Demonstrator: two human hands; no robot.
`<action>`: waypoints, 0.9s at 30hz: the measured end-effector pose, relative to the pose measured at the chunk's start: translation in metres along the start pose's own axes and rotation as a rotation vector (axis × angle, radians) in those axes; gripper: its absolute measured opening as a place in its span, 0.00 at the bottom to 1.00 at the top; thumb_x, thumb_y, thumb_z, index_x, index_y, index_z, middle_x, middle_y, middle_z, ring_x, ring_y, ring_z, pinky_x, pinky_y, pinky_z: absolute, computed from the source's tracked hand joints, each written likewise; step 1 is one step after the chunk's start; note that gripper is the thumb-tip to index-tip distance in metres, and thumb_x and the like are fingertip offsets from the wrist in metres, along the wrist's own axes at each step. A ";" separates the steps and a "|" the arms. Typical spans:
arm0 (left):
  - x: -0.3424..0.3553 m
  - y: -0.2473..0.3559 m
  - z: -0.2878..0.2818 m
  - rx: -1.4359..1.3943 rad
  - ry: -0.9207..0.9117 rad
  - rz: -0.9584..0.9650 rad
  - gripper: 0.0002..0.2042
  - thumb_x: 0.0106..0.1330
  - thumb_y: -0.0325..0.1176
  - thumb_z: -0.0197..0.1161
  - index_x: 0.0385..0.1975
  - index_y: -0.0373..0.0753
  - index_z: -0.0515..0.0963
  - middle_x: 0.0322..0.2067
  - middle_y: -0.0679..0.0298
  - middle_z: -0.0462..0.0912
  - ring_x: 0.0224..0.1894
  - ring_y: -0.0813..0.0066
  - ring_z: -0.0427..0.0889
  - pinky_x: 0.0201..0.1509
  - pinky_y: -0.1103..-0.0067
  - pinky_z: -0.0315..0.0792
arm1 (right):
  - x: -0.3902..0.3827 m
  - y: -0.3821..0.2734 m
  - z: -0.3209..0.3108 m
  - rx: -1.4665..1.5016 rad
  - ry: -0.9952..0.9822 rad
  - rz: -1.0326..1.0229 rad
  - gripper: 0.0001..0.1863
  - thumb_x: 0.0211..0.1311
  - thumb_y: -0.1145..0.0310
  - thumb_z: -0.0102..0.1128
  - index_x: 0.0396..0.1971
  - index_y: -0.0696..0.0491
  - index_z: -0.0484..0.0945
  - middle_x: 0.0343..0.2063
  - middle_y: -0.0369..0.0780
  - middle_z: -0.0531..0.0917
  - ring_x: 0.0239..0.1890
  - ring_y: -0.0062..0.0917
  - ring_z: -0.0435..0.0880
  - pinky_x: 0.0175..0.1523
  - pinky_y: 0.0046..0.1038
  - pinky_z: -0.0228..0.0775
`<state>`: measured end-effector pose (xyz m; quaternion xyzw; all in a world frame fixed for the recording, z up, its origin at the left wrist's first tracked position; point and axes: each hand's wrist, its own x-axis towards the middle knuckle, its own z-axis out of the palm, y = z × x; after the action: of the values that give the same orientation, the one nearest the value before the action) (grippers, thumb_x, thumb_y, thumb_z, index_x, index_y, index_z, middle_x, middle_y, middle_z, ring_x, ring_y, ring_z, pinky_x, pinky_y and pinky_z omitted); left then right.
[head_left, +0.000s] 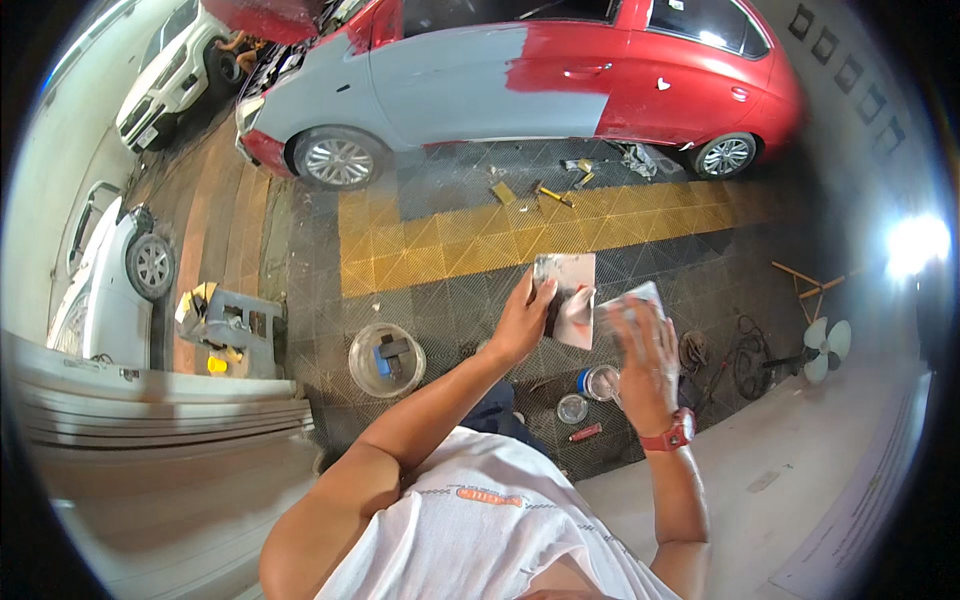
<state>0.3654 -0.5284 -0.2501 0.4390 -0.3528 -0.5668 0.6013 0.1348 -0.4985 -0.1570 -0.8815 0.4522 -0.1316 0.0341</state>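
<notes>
My left hand grips a flat mixing board by its left edge. A lump of pale pink putty lies on the board, with grey smears near the top. Close beside it, my right hand, slightly blurred, is closed on a flat, pale putty spreader. The spreader is just right of the board; whether they touch is hard to tell. On the floor below my hands stand an opened can with a blue side, a round lid and a small red tube.
Ahead stands a red car with grey-primed front panels. A hammer-like tool and a yellow block lie on the floor mats. A bucket with dark blocks is at left, a grey stand beyond, and a fan at right.
</notes>
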 end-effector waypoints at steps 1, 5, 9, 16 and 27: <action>0.000 0.004 0.001 0.010 0.007 0.039 0.22 0.86 0.39 0.57 0.73 0.35 0.69 0.61 0.59 0.83 0.62 0.71 0.81 0.70 0.72 0.73 | 0.003 -0.009 0.001 -0.068 -0.019 -0.074 0.43 0.55 0.89 0.60 0.71 0.41 0.76 0.73 0.45 0.72 0.80 0.54 0.65 0.81 0.63 0.53; 0.007 0.017 -0.016 -0.248 0.117 -0.023 0.23 0.87 0.39 0.56 0.73 0.33 0.68 0.60 0.59 0.82 0.62 0.72 0.80 0.71 0.72 0.71 | 0.033 -0.006 -0.005 -0.041 0.036 0.036 0.43 0.53 0.92 0.56 0.68 0.38 0.80 0.75 0.42 0.73 0.82 0.50 0.63 0.83 0.66 0.45; 0.012 0.031 -0.024 0.096 0.024 -0.015 0.24 0.88 0.39 0.53 0.75 0.32 0.66 0.60 0.57 0.83 0.58 0.70 0.81 0.66 0.71 0.74 | 0.082 -0.028 0.013 0.024 0.060 -0.067 0.43 0.56 0.89 0.56 0.69 0.34 0.80 0.74 0.41 0.73 0.81 0.49 0.64 0.83 0.69 0.41; 0.086 0.080 -0.118 -0.403 0.459 0.031 0.18 0.87 0.36 0.54 0.69 0.37 0.71 0.57 0.60 0.84 0.58 0.72 0.84 0.65 0.73 0.77 | 0.167 -0.057 0.011 0.057 -0.115 -0.303 0.39 0.57 0.86 0.60 0.67 0.35 0.82 0.75 0.41 0.72 0.81 0.50 0.64 0.83 0.71 0.36; 0.166 0.127 -0.202 -0.425 0.106 -0.127 0.21 0.85 0.39 0.57 0.71 0.35 0.70 0.62 0.59 0.83 0.60 0.72 0.83 0.64 0.73 0.79 | 0.339 -0.059 0.093 0.302 -0.255 0.052 0.34 0.67 0.87 0.54 0.73 0.57 0.64 0.70 0.54 0.73 0.68 0.55 0.78 0.68 0.48 0.78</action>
<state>0.6170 -0.6710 -0.2179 0.3530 -0.1650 -0.6412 0.6610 0.3947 -0.7423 -0.1679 -0.8640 0.4418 -0.0842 0.2261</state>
